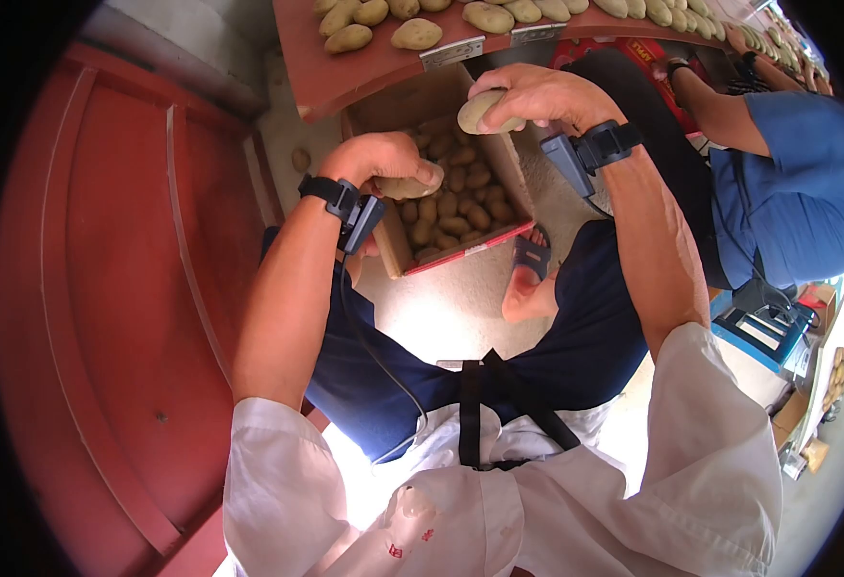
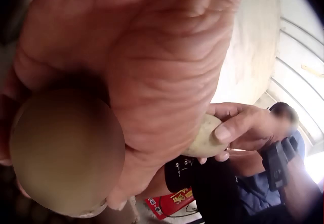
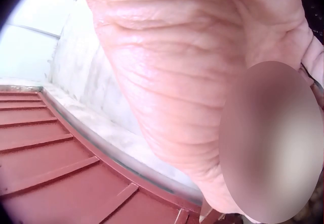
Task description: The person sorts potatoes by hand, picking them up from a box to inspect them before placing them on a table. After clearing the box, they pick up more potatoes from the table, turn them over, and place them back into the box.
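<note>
My left hand [image 1: 381, 159] grips a potato [image 1: 409, 186] over the near left part of an open cardboard box [image 1: 513, 173]. Many brown potatoes [image 1: 457, 207] lie inside that box. In the left wrist view the same potato shows as a large blurred oval under the palm. Higher and to the right, my right hand [image 1: 555, 96] holds another potato [image 1: 486, 112], pale and oval, above the box's right side. Its thumb presses on this potato [image 2: 206, 138] in the left wrist view. Each wrist wears a strapped camera.
Rows of potatoes [image 1: 417, 35] lie on a red tabletop [image 1: 311, 67] beyond the box. A red panelled door [image 1: 105, 288] stands at left. To the right sits another person in a blue shirt [image 1: 797, 192]. One loose potato [image 1: 301, 160] lies on the floor left of the box.
</note>
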The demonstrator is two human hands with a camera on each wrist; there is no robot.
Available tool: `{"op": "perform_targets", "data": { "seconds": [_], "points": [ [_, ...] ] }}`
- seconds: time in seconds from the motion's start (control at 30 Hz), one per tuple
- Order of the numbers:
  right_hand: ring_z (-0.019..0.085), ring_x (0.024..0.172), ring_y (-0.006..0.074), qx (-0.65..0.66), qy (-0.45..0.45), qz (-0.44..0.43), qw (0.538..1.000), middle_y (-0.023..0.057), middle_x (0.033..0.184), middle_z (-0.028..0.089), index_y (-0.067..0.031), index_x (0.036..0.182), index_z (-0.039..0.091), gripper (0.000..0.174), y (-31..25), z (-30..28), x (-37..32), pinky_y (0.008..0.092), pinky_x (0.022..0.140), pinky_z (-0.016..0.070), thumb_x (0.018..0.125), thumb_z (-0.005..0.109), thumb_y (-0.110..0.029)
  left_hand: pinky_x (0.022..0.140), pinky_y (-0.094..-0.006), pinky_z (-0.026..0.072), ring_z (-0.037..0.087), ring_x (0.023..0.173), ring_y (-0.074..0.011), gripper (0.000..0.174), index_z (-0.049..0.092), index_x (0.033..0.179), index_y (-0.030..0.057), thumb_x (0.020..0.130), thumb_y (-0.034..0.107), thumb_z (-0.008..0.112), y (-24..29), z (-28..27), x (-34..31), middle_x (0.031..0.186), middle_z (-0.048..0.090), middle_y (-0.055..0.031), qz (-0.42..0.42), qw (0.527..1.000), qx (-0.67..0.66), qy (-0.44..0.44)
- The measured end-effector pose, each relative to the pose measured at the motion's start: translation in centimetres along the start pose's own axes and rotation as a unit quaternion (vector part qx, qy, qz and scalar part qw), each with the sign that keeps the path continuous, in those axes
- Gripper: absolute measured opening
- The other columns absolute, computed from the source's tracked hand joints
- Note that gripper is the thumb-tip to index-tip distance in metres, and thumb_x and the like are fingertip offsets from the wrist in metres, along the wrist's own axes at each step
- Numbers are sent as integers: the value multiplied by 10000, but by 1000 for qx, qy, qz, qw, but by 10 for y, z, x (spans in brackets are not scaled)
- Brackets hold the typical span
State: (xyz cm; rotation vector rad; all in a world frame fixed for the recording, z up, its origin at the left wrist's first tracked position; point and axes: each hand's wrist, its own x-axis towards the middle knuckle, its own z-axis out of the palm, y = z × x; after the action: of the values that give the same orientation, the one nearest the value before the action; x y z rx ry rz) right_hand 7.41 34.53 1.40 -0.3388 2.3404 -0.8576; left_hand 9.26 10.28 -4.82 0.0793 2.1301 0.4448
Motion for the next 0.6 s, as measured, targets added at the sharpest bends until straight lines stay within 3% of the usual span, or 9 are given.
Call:
{"op": "perform_targets", "data": {
  "seconds": [0.1, 0.13, 0.23, 0.27, 0.37, 0.4, 0.47, 0.6],
  "points": [
    [597, 934, 177, 12, -9, 1, 1000, 61, 1070, 676, -101, 1314, 664, 617, -1, -2, -2, 324, 734, 462, 730, 773, -269, 652, -420, 581, 672, 935, -249, 530, 695, 1235, 47, 847, 402, 761, 3, 8, 7, 1050, 700, -101, 15, 999, 19, -34],
    [597, 928, 174, 17, -12, 3, 1000, 60, 1063, 676, -100, 1313, 664, 616, -1, -2, -2, 322, 729, 462, 730, 772, -268, 742, -442, 586, 683, 965, -272, 543, 682, 1258, 45, 833, 368, 782, 10, 10, 2, 1053, 706, -129, 8, 999, 23, -30],
    [598, 917, 173, 20, -8, -8, 1000, 57, 1045, 677, -95, 1309, 664, 619, 1, -4, -4, 320, 727, 463, 726, 774, -274, 870, -436, 566, 697, 1028, -320, 589, 658, 1301, 48, 818, 358, 791, -4, 15, 36, 1102, 709, -165, 155, 977, 60, 132],
    [599, 917, 178, 19, -1, -14, 1000, 61, 1028, 675, -83, 1299, 664, 621, 2, -4, -5, 323, 738, 467, 723, 778, -288, 1013, -423, 508, 663, 1158, -355, 579, 641, 1344, 58, 846, 322, 773, -3, 13, 40, 1220, 689, -194, 171, 966, 47, 190],
    [603, 938, 190, 25, -7, -9, 1000, 61, 1059, 668, -99, 1290, 669, 602, 6, -4, -5, 335, 754, 472, 729, 774, -292, 1055, -443, 484, 618, 1240, -363, 539, 631, 1373, 73, 888, 282, 738, 9, 16, 33, 1308, 666, -184, 136, 918, 66, 367],
    [615, 883, 190, 5, 5, -11, 1000, 67, 1052, 675, -100, 1300, 664, 628, 7, -5, -6, 335, 700, 473, 721, 772, -319, 1096, -462, 450, 583, 1286, -354, 513, 617, 1396, 86, 919, 250, 709, 10, 14, 32, 1368, 633, -184, 116, 928, 48, 350],
    [639, 772, 191, -34, 26, -17, 999, 79, 1037, 690, -103, 1321, 653, 683, 7, -5, -8, 335, 592, 474, 705, 768, -372, 1063, -460, 470, 611, 1244, -359, 461, 655, 1339, 63, 920, 248, 704, 12, 12, 30, 1303, 671, -180, 94, 932, 32, 348],
    [653, 796, 194, -28, 50, -27, 998, 72, 1094, 687, -120, 1326, 652, 690, 17, -2, -8, 343, 633, 503, 697, 763, -380, 999, -464, 508, 659, 1172, -358, 339, 743, 1170, 73, 918, 297, 709, 11, -5, 22, 1205, 723, -171, 47, 946, -26, 320]
  ]
}}
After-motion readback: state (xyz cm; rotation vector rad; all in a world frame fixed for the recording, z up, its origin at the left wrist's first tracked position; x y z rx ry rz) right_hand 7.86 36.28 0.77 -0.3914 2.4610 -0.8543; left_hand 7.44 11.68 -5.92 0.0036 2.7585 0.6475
